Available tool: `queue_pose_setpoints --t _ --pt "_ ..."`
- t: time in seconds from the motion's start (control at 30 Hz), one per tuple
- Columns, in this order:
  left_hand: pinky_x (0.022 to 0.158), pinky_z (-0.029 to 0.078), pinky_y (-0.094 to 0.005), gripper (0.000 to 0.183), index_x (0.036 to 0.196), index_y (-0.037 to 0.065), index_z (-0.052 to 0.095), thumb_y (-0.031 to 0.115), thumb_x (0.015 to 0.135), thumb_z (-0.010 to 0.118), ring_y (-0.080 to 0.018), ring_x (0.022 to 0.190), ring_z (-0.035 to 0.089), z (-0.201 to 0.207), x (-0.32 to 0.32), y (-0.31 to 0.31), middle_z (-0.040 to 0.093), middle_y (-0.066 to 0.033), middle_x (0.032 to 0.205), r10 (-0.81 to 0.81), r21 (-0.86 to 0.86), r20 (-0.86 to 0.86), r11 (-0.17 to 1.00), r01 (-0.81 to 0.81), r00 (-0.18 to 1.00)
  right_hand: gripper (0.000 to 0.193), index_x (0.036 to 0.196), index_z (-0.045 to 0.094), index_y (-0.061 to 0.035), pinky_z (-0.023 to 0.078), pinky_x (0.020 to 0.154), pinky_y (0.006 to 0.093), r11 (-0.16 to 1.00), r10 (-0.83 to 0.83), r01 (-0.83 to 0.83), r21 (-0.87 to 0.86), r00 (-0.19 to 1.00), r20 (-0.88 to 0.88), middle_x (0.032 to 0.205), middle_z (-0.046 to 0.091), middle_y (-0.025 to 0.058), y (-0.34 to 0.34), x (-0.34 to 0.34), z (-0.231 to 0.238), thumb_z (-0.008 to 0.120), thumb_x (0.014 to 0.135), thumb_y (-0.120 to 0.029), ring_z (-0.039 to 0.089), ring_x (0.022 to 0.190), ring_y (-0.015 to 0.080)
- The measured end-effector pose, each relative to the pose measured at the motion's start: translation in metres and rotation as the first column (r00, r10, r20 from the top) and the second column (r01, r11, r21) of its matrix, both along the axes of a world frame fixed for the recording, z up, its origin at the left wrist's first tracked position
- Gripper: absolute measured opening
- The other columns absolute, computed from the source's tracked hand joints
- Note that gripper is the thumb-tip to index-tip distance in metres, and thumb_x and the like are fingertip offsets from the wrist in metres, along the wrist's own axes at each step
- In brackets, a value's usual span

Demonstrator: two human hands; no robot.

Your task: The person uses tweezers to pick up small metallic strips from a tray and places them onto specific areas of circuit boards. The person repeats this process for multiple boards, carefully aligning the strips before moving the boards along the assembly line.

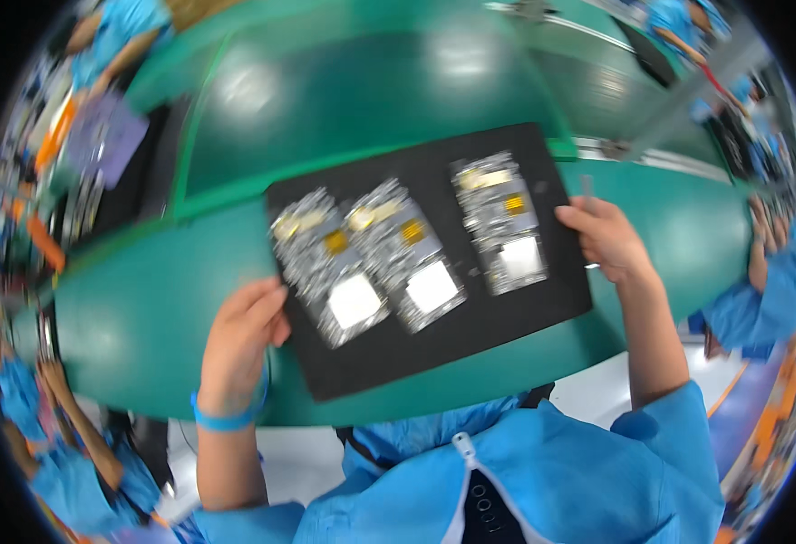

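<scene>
Over the smooth green worktop (144,308), the thin black rectangular board (448,222) looks light and fairly stiff to me. The slim silver electronic assemblies (405,254) on the board seem fragile and apt to slide, so its short edges suit a level hold: bare left hand (244,326) pinching its left edge, bare right hand (611,240) its right.

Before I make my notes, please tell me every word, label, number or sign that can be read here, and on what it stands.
Dark shirt: light outlined characters in the jacket opening; I do not copy them out.
Three boards: too blurred to read any marking.
Black panel: no text seen.
Blue wristband: no text seen.
</scene>
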State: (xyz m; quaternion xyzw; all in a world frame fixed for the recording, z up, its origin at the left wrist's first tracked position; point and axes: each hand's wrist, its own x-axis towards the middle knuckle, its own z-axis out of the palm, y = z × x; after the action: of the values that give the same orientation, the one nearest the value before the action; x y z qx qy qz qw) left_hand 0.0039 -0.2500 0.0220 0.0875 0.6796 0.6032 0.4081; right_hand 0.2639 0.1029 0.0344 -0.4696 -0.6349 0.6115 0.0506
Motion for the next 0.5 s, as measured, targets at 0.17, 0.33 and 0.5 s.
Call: queue_pose_setpoints --t 0.17,0.33,0.5 --pt "0.049 0.041 -0.0211 0.015 0.102 -0.002 0.056 0.009 0.091 0.055 -0.0104 0.056 0.054 0.052 0.018 0.022 0.058 -0.0034 0.075 -0.061 -0.001 -0.055 0.998 0.061 0.997 0.050 0.118 0.054 0.0045 0.045 0.062 0.0293 0.985 -0.066 0.063 0.160 0.998 0.014 0.093 0.062 0.0080 0.005 0.024 0.012 0.072 0.084 -0.026 0.056 0.075 0.0156" --pt "0.049 0.044 -0.0244 0.017 0.102 0.002 0.056 0.015 0.091 0.059 -0.0137 0.056 0.057 0.048 0.074 0.109 0.061 -0.0063 0.076 -0.377 0.092 -0.009 0.922 0.376 0.926 0.035 0.109 0.059 0.0019 0.046 0.059 0.0262 0.933 -0.262 0.235 0.273 0.963 0.067 0.089 0.063 0.0061 0.065 0.127 0.015 0.071 0.084 -0.019 0.059 0.075 0.0122" --pt "0.092 0.046 -0.0317 0.044 0.131 -0.002 0.047 0.019 0.094 0.057 -0.0216 0.106 0.058 -0.030 0.160 0.235 0.059 -0.0143 0.119 -0.656 0.230 -0.360 0.626 0.745 0.663 0.027 0.094 0.068 0.0000 0.046 0.068 0.0345 0.751 -0.444 0.263 0.605 0.880 0.169 0.080 0.066 0.0069 0.193 0.292 -0.034 0.072 0.078 -0.022 0.059 0.072 0.0196"
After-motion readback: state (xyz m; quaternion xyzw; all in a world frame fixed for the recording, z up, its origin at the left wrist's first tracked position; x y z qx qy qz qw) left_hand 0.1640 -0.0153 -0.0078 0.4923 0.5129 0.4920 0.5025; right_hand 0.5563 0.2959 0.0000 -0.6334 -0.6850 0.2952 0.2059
